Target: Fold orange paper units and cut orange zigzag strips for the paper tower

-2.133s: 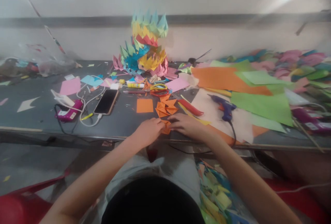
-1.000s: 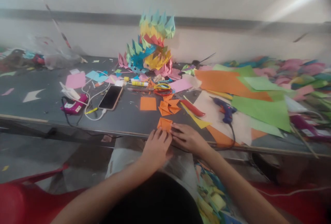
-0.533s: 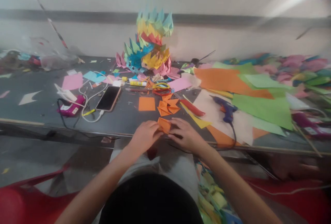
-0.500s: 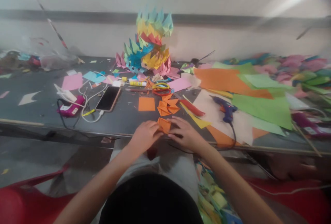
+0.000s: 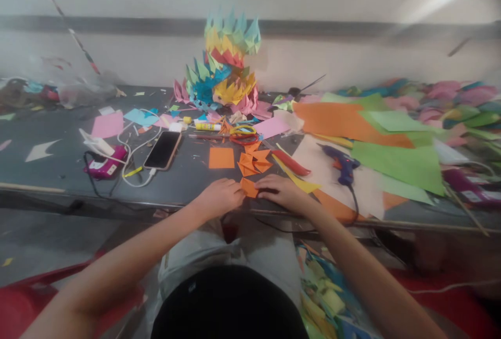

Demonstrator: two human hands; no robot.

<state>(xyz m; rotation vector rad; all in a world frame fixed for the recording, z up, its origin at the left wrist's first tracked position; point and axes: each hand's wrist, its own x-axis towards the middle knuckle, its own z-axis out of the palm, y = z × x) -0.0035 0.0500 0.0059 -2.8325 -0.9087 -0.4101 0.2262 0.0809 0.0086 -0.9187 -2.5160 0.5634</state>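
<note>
text: none legible | pink device (image 5: 105, 167) label: blurred

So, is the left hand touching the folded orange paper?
Touching. In the head view the left hand meets the folded orange paper: its fingers cover the paper's left edge, no gap.

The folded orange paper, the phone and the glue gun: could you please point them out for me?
folded orange paper (image 5: 249, 187), head view, its bare middle between the hands.
phone (image 5: 162, 150), head view, middle of the dark screen.
glue gun (image 5: 342, 161), head view, blue body above the cord.
</note>
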